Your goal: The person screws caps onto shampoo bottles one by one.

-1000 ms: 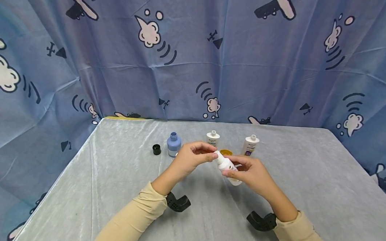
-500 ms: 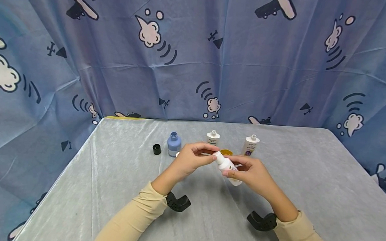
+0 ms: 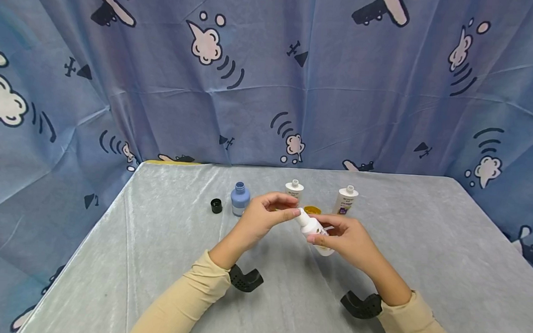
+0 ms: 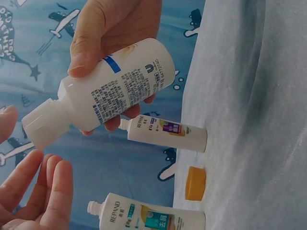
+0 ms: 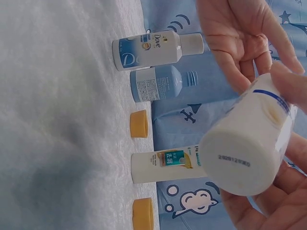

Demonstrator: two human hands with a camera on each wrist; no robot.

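Note:
My right hand (image 3: 341, 238) grips a white bottle (image 4: 120, 81) around its body, thumb on one side and fingers on the other. The bottle is tilted in the air, its white cap (image 4: 45, 123) up and to the left. My left hand (image 3: 264, 214) is at this cap, its fingers loosely spread. In the left wrist view the left fingers (image 4: 57, 191) and thumb lie either side of the cap; whether a fingertip touches it I cannot tell. From the right wrist view the bottle's round base (image 5: 235, 160) shows.
Behind the hands stand two uncapped REPAND bottles (image 4: 165, 134) (image 4: 148, 213), an uncapped blue bottle (image 3: 239, 198) and a capped Dove bottle (image 5: 148, 50). A black cap (image 3: 216, 206) and yellow caps (image 5: 139, 123) (image 5: 143, 214) lie on the grey cloth (image 3: 163, 241).
My left fingers, closed on the cap half a second ago, have loosened and lifted slightly from it. The right hand and the bottle stay almost where they were.

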